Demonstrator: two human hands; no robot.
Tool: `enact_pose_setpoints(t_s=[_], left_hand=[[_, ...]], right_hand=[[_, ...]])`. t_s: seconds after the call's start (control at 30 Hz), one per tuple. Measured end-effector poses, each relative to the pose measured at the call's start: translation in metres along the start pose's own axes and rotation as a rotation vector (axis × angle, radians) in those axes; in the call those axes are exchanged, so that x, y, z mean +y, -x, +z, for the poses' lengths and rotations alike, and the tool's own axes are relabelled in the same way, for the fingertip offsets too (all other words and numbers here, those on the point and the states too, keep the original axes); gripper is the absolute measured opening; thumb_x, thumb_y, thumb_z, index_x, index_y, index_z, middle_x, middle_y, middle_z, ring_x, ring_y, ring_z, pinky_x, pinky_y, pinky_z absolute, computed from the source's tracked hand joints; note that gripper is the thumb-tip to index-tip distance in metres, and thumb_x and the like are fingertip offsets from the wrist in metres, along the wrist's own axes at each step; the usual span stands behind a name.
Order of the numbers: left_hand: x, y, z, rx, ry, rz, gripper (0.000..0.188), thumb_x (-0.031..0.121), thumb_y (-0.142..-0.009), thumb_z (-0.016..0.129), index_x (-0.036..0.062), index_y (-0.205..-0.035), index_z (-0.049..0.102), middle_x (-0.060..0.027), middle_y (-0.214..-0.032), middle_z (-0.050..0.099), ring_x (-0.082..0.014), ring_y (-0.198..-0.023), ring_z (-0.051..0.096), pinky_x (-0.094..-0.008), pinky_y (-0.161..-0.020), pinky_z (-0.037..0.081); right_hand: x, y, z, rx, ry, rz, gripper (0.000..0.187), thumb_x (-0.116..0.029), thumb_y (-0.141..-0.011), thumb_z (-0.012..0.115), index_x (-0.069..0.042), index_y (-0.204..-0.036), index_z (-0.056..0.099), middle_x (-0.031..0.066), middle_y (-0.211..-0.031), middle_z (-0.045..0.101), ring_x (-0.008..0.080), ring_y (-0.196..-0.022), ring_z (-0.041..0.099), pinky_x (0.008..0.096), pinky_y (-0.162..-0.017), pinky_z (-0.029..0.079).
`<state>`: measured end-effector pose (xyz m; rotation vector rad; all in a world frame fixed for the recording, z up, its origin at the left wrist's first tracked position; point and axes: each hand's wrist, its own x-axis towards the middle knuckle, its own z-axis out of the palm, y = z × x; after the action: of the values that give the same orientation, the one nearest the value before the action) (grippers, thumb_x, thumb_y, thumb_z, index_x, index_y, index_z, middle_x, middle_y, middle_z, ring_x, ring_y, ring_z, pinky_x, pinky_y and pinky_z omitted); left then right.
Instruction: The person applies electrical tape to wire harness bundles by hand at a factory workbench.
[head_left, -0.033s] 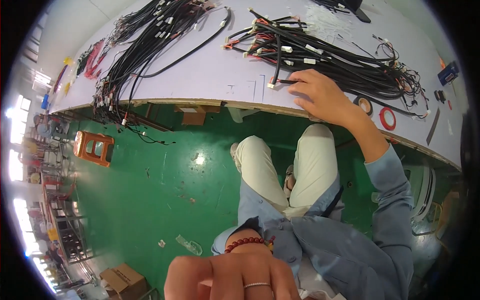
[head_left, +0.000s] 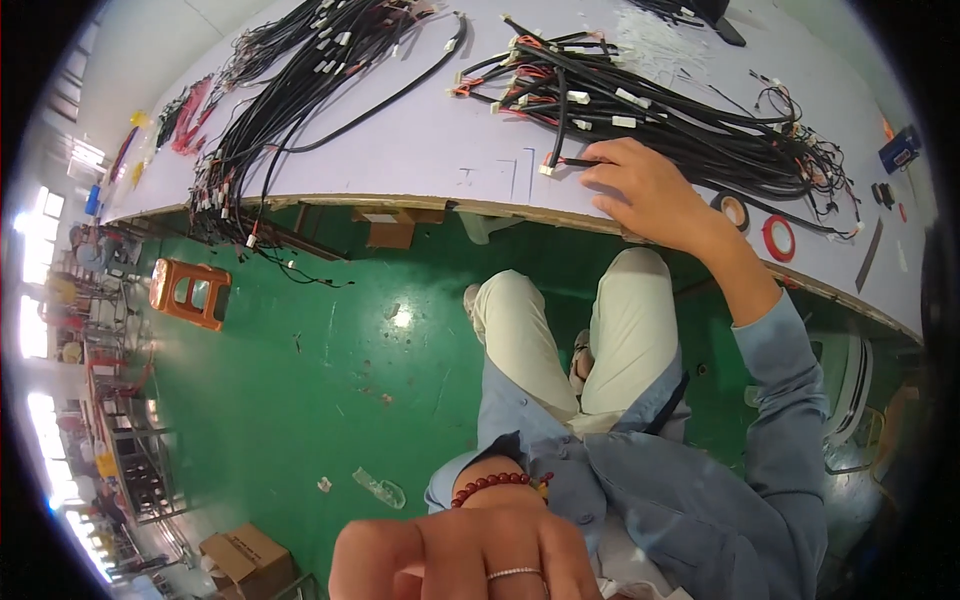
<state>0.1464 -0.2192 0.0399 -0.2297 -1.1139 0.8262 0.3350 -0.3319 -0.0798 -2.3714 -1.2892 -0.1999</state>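
Note:
My right hand point(head_left: 645, 195) rests on the table's near edge with curved fingers apart, its fingertips against a black cable point(head_left: 572, 162) that ends in a white connector point(head_left: 546, 170). Beyond it lies a thick bundle of black cables point(head_left: 690, 125) with white connectors and thin red wires. Very near the camera, at the bottom, my left hand point(head_left: 465, 555) is raised with bent fingers. It wears a dark red bead bracelet point(head_left: 492, 487) and a thin ring point(head_left: 515, 572). Its fingertips are out of sight, so anything in them is hidden.
A second black cable bundle point(head_left: 290, 110) hangs over the table edge at left. Rolls of black tape point(head_left: 742, 211) and red tape point(head_left: 790, 239) lie right of my right hand, near a flat metal strip point(head_left: 870, 257). An orange stool point(head_left: 190, 292) and cardboard box point(head_left: 247, 560) stand on the green floor.

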Motion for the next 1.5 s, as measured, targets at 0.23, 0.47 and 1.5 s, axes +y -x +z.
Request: enact_pose_setpoints(t_s=[0.23,0.47,1.5], left_hand=[[0.028,-0.005,0.002,-0.185,-0.46,0.028,0.009,0.015,-0.094,0.047,0.0126,-0.092,0.039,-0.0001,-0.049,0.044,-0.0083,-0.04,0.041,-0.0265,-0.058,0.049],[0.05,-0.004,0.0,-0.352,-0.823,-0.105,0.032,-0.012,-0.082,0.049,0.0142,-0.083,0.031,0.0046,-0.045,0.034,-0.0041,-0.04,0.038,-0.0275,-0.07,0.05],[0.075,0.028,-0.08,0.509,-0.891,-0.498,0.026,0.024,-0.103,0.026,0.0082,-0.105,0.046,0.0054,-0.051,0.023,-0.006,-0.037,0.016,-0.0232,-0.048,0.034]], right_hand=[[0.001,0.002,0.006,0.016,0.012,-0.024,0.024,-0.009,-0.075,0.065,-0.001,-0.098,0.063,0.0134,-0.118,0.055,0.0311,-0.11,0.051,0.0374,-0.093,0.043],[0.0,0.002,0.006,0.02,0.012,-0.01,0.027,-0.007,-0.075,0.064,-0.002,-0.102,0.062,0.0136,-0.121,0.054,0.0311,-0.112,0.051,0.0371,-0.095,0.042],[0.005,0.009,0.012,0.055,0.026,-0.029,0.028,-0.007,-0.075,0.063,-0.001,-0.102,0.061,0.0137,-0.122,0.053,0.0319,-0.112,0.05,0.0379,-0.096,0.041]])
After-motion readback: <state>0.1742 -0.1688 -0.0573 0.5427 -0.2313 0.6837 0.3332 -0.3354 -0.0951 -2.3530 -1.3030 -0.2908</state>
